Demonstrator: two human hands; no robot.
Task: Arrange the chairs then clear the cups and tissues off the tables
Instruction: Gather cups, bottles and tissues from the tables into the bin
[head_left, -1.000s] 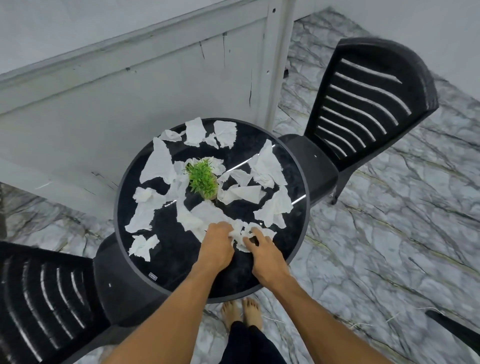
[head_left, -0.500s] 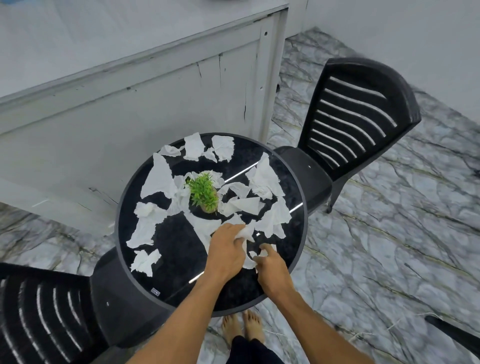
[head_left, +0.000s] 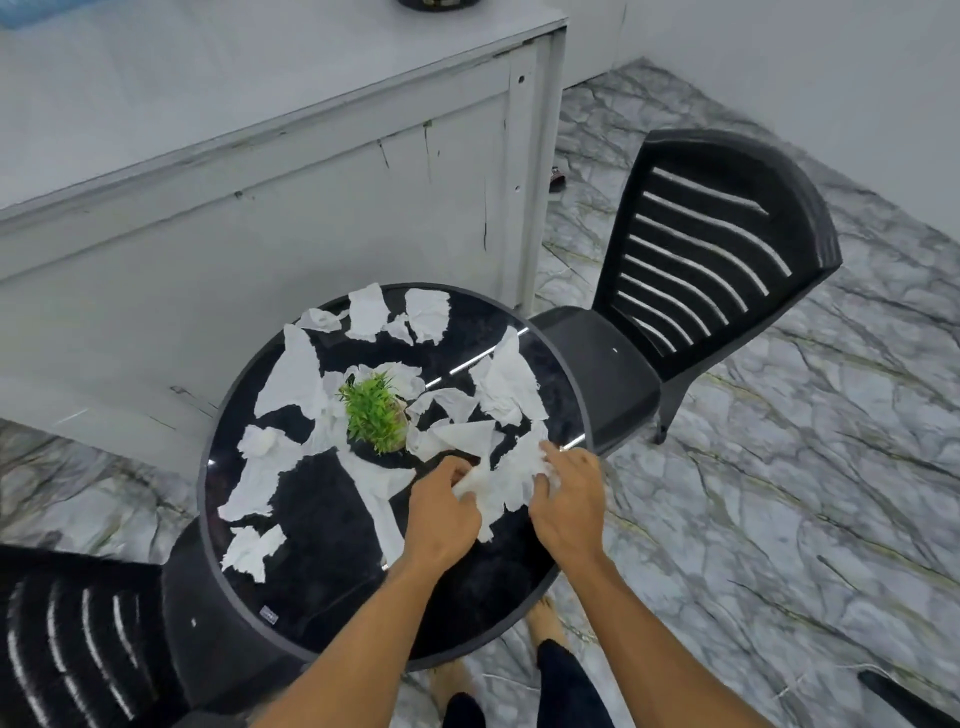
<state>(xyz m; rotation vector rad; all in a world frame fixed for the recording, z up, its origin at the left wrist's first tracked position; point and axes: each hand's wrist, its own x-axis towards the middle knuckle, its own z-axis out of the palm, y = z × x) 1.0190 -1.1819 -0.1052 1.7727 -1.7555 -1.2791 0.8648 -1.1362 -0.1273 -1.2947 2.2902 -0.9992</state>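
On black table (head_left: 322, 525), tissue wad (head_left: 501, 488) between grips, left hand (head_left: 441, 517) pinching it, right hand (head_left: 569, 501) clutching it.

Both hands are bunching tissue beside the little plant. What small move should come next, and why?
Probably lift the gathered tissue off the table: left hand and right hand both grip it, and many scraps around the plant remain.

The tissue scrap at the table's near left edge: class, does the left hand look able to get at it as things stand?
Probably yes. Only bare tabletop and a flat tissue strip lie between the left hand and that scrap, though its grip is full of bunched tissue.
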